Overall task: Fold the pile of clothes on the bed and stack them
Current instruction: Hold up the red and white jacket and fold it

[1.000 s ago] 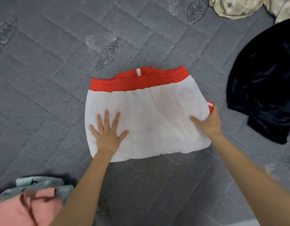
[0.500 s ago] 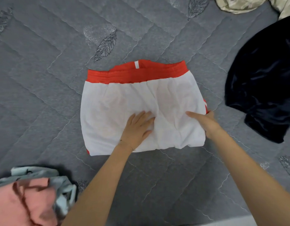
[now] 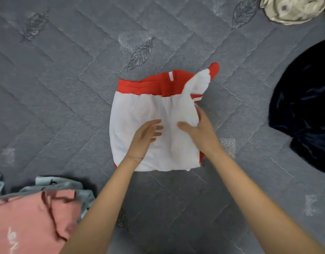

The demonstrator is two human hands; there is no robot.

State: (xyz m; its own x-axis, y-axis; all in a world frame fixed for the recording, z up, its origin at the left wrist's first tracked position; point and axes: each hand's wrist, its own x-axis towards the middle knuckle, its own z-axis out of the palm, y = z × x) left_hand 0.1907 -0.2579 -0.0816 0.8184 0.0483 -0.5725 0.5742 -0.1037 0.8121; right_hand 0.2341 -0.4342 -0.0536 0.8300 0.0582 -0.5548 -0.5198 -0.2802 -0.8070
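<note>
Nearest, at the lower left, a pink garment [image 3: 30, 220] lies on top of a pale blue-grey garment [image 3: 57, 184], the two stacked at the near edge of the bed [image 3: 66, 88], whose grey quilted cover carries stitched leaf shapes. Both bare forearms reach forward from the bottom of the view.

The left hand [image 3: 145, 138] lies flat on the white shorts [image 3: 139, 110], its fingers fairly straight and pointing right, pressing the cloth down near its middle. The right hand [image 3: 200, 132] sits just beside it at the right side of the shorts: its thumb lies on top of the white cloth and its fingers are tucked under, so it pinches that side, which stands lifted and turned inward toward the middle. The raised flap runs up to a red corner above the red waistband.

The shorts rest on the bed in the centre, waistband on the far side, with a small white tag on it.

Farther right, well apart from the shorts, a dark navy garment [image 3: 304, 107] lies crumpled. At the far right corner a beige patterned garment [image 3: 289, 10] lies bunched, partly cut off by the frame.
</note>
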